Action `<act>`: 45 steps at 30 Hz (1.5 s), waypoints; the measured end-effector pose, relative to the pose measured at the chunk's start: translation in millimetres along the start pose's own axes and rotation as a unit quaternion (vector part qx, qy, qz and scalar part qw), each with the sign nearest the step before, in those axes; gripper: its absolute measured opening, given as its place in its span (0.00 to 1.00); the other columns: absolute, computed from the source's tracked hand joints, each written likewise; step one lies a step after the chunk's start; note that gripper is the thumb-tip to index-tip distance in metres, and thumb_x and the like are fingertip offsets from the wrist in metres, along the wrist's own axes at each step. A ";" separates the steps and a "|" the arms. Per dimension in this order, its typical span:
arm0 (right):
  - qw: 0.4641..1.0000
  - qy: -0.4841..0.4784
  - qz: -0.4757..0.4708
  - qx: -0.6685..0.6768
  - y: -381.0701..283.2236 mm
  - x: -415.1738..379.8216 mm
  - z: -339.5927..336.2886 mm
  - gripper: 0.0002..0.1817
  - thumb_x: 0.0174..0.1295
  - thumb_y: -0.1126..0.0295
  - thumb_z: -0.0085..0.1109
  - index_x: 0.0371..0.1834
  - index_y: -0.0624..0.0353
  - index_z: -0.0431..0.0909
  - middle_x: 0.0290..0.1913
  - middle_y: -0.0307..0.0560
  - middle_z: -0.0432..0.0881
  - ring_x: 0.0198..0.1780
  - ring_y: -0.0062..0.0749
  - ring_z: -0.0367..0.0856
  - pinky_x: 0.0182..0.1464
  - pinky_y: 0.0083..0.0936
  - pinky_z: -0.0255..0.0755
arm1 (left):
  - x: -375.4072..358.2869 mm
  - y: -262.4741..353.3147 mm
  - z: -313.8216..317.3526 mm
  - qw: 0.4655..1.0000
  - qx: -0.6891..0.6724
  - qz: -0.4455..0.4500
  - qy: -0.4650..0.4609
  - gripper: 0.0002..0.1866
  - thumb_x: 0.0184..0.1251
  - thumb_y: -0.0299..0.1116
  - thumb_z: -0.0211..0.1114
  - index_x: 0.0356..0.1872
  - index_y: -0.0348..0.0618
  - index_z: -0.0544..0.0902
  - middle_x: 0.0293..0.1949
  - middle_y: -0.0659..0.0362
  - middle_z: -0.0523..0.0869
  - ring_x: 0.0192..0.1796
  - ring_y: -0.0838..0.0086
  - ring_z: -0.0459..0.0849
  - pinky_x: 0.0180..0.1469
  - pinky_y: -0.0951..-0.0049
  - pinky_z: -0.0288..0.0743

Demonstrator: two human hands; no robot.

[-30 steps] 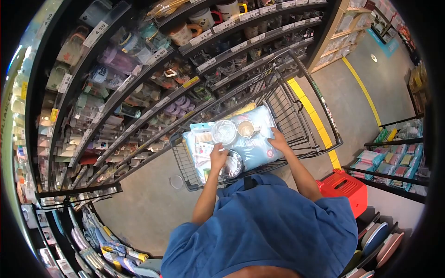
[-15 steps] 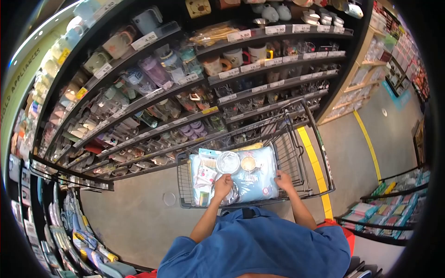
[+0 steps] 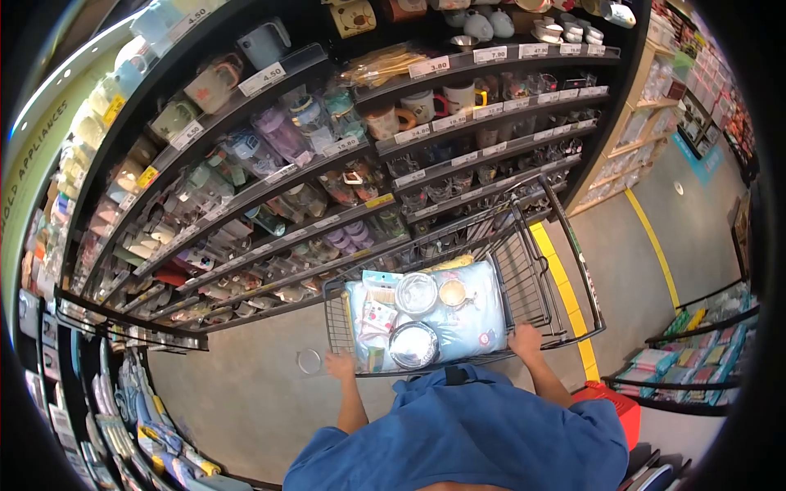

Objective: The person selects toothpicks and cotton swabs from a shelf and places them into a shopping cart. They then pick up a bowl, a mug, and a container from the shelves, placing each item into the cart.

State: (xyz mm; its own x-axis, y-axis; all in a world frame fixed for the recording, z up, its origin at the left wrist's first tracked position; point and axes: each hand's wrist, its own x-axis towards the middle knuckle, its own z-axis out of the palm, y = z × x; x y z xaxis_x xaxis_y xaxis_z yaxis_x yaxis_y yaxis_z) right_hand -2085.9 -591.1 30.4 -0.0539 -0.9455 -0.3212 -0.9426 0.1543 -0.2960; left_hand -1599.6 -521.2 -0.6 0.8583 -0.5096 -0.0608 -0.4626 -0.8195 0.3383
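A black wire shopping cart (image 3: 540, 282) stands in front of me. My left hand (image 3: 340, 366) is closed around its near left corner. Further right, my right hand (image 3: 525, 339) grips the near rim. Inside the basket lies a large light-blue plastic-wrapped package (image 3: 471, 323). On top of it rest two round clear-wrapped items, one upper (image 3: 416, 293) and one lower (image 3: 413, 344), and a small round tan-topped item (image 3: 452, 293). A packet with a comb-like tan item (image 3: 379, 286) and a white packet with red print (image 3: 377, 317) lie at the left.
Shelves of mugs (image 3: 381, 119), bottles and glasses with price tags rise beyond the cart. A red basket (image 3: 616, 409) is behind my right arm. Racks of packaged goods (image 3: 679, 368) stand at right, folded textiles (image 3: 164, 442) at left. A round disc (image 3: 309, 361) shows against the floor.
My left hand has moved off the round wrapped item, leftward to the cart's corner. My right hand has shifted slightly right and down onto the rim. The view has shifted slightly.
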 end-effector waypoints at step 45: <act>0.993 0.108 0.005 0.040 144.1 86.2 -79.1 0.10 0.56 0.64 0.55 0.32 0.58 0.82 0.34 0.54 0.84 0.36 0.51 0.83 0.39 0.42 0.77 | -80.7 60.2 103.5 0.966 0.026 -0.099 -0.237 0.36 0.57 0.22 0.56 0.67 0.44 0.52 0.54 0.32 0.68 0.41 0.47 0.83 0.23 0.62 0.81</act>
State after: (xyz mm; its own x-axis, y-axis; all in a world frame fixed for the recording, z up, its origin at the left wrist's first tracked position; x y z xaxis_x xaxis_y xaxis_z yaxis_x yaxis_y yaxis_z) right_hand -2252.4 -673.1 31.1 -0.1399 -0.9821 -0.1261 -0.9131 0.1772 -0.3672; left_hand -1719.7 -556.6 -72.5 0.7392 -0.3942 -0.5461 -0.3212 -0.9190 0.2287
